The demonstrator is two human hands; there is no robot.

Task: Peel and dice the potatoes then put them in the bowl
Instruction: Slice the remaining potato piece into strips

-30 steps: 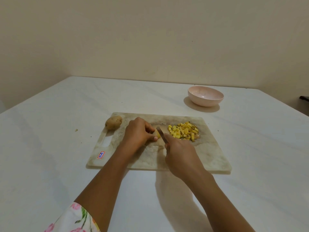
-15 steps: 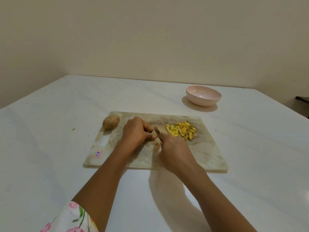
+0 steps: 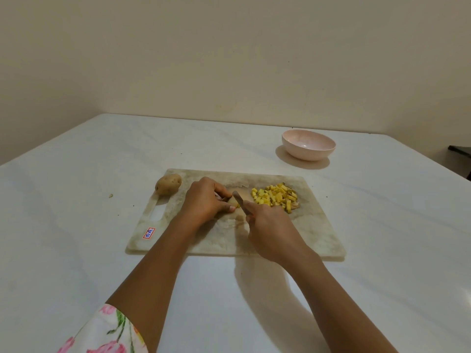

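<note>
A marbled cutting board (image 3: 313, 235) lies on the white table. My left hand (image 3: 206, 200) pinches a small yellow potato piece (image 3: 233, 200) at the board's middle, mostly hidden under the fingers. My right hand (image 3: 270, 228) grips a knife (image 3: 239, 198), whose blade stands against that piece. A pile of yellow diced potato (image 3: 276, 196) lies just right of the blade. One whole unpeeled potato (image 3: 168, 184) rests at the board's far-left corner. An empty pink bowl (image 3: 308, 144) stands beyond the board to the right.
Small crumbs (image 3: 110, 195) lie on the table left of the board. A red-and-blue sticker (image 3: 148, 233) marks the board's near-left corner beside its handle slot (image 3: 158, 212). A dark object (image 3: 460, 151) shows past the table's right edge.
Both hands stay at the board's middle, and the knife blade has shifted slightly against the piece. The camera view has drifted a little.
</note>
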